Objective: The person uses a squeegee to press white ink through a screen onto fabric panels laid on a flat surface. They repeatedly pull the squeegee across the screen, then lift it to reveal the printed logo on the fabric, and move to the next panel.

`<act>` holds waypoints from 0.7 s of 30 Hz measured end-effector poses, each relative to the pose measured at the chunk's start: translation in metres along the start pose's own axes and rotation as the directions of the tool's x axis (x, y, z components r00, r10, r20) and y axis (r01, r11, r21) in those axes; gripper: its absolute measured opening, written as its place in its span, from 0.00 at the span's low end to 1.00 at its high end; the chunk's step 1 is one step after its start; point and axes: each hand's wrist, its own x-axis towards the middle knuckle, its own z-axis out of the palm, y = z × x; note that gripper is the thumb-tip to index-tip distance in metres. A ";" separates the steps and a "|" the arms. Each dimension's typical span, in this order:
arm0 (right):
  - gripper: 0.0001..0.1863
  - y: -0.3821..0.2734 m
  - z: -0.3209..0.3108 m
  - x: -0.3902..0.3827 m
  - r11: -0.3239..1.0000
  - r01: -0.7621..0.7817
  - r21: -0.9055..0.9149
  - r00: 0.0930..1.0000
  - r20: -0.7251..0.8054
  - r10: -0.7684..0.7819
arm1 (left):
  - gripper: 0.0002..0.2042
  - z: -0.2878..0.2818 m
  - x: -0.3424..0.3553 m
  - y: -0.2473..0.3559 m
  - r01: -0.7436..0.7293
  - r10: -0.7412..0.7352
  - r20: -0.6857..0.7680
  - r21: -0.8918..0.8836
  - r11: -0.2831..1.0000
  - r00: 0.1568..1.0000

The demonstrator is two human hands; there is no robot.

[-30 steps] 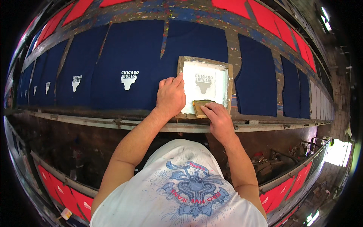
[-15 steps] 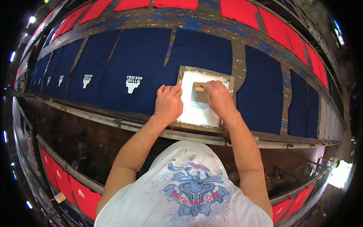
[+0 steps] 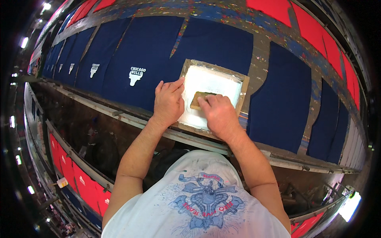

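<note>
My left hand [image 3: 168, 102] grips the left edge of a wooden screen frame [image 3: 214, 66], with fingers on its rim. The frame lies on a navy fabric piece [image 3: 214, 45]; its inside [image 3: 204, 75] is coated in white, with a faint design partly showing. My right hand [image 3: 220, 115] holds a small wooden squeegee [image 3: 195, 103] flat across the middle of the screen. To the left, another navy piece [image 3: 143, 47] bears a white printed emblem [image 3: 135, 79].
More navy pieces [image 3: 285, 95] continue along the long table, whose paint-spattered surface [image 3: 258, 53] shows between them. Red pieces [image 3: 309, 23] lie along the far side. A rail [image 3: 186, 139] edges the table; red pieces [image 3: 85, 182] lie on another table at the lower left.
My right hand and squeegee moved from the screen's lower edge to its upper part, then back down to the middle. My left hand stays on the frame. The view has shifted slightly.
</note>
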 end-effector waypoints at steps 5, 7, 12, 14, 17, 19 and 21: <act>0.21 -0.027 0.003 -0.022 0.999 0.041 0.018 0.996 -0.076 -0.039 | 0.19 0.001 0.001 0.000 -0.029 0.029 -0.004 0.038 0.999 1.000; 0.22 -0.039 0.005 -0.032 1.000 -0.009 0.014 1.000 0.003 0.008 | 0.19 0.001 0.001 -0.003 -0.050 0.050 0.002 0.061 0.997 0.999; 0.22 -0.053 0.007 -0.049 0.996 -0.026 0.088 0.998 -0.047 0.030 | 0.22 0.003 0.004 -0.008 -0.125 0.126 -0.002 0.089 0.988 0.992; 0.21 -0.052 0.005 -0.052 0.990 -0.013 0.143 0.998 -0.052 0.020 | 0.21 0.003 0.004 -0.008 -0.120 0.119 0.016 0.103 0.987 0.993; 0.29 -0.063 0.002 -0.061 0.988 -0.038 0.147 0.999 0.023 0.035 | 0.21 0.000 -0.001 -0.008 -0.117 0.111 0.058 0.114 0.987 0.992; 0.30 -0.070 0.002 -0.064 0.991 -0.064 0.119 0.998 0.017 0.063 | 0.20 0.000 -0.002 -0.010 -0.130 0.124 0.056 0.123 0.984 0.991; 0.30 -0.076 0.001 -0.069 0.989 -0.100 0.111 0.995 0.035 0.097 | 0.20 0.002 -0.003 -0.010 -0.135 0.129 0.051 0.125 0.983 0.990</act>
